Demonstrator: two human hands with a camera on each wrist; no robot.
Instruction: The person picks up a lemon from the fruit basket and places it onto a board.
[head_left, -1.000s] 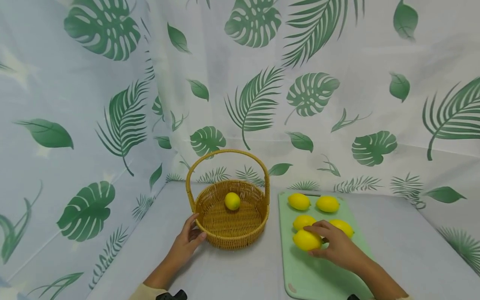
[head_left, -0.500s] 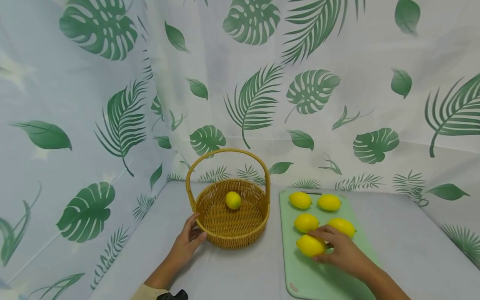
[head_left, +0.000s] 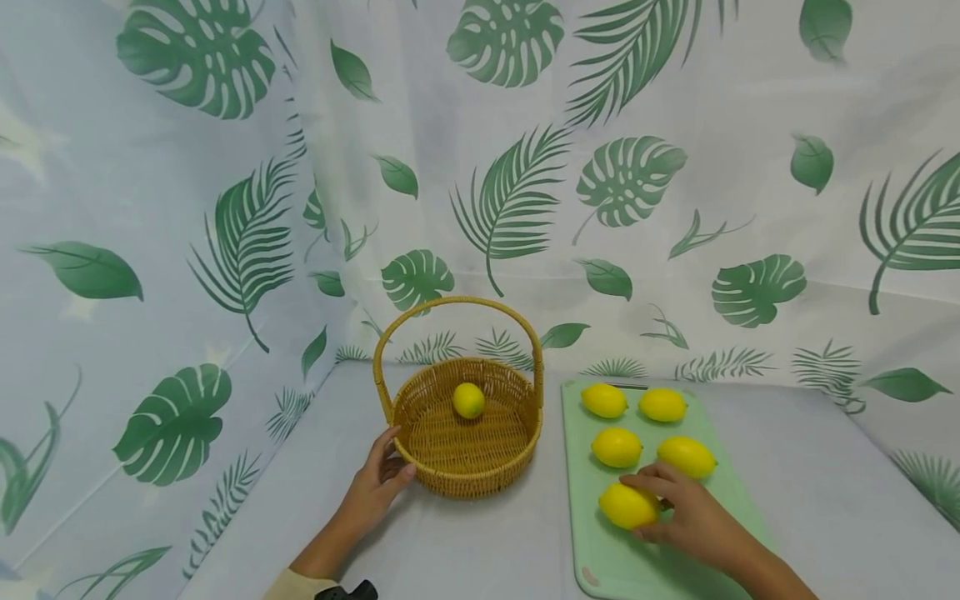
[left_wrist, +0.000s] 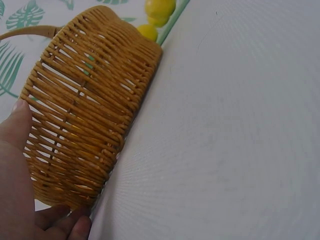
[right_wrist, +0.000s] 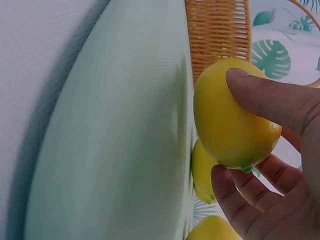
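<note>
A yellow lemon sits in my right hand above the near half of the green cutting board. In the right wrist view, my thumb presses this lemon on one side, with bent fingers on the other. My left hand holds the wicker basket at its left front. Thumb and fingers curve round the outside of the basket wall in the left wrist view. One lemon lies inside the basket, towards the back.
More lemons rest on the board: a far left lemon, a far right lemon, a middle left lemon and a middle right lemon. The basket's tall handle arches upward. Leaf-print curtains enclose the white tabletop.
My right hand has drawn the pinched lemon nearer and slightly right, away from the middle left lemon. My left hand keeps its place at the basket.
</note>
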